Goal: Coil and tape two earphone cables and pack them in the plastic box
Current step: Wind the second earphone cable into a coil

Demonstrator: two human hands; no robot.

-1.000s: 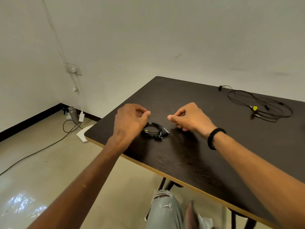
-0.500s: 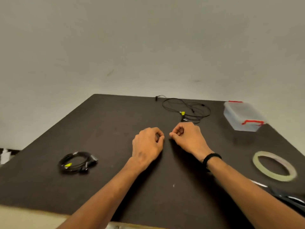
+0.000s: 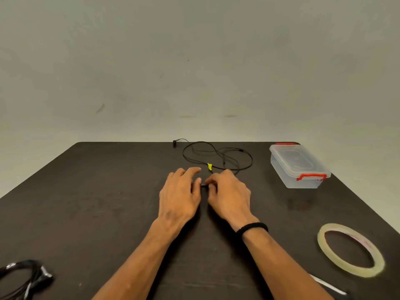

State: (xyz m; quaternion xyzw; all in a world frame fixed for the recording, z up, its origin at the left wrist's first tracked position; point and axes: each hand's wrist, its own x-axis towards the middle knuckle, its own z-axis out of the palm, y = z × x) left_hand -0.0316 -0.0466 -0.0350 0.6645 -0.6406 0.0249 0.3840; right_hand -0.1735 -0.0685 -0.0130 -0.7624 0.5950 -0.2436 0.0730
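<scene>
Where hands meet, loose cable shows unreadable yellow tag

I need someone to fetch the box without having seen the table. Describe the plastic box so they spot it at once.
Start at the dark table and go to its far right corner, right of the loose earphone cable. There stands the plastic box, lid on. It is the only clear container, marked by red clips at both ends, unlike the flat tape roll nearer the person.
</scene>
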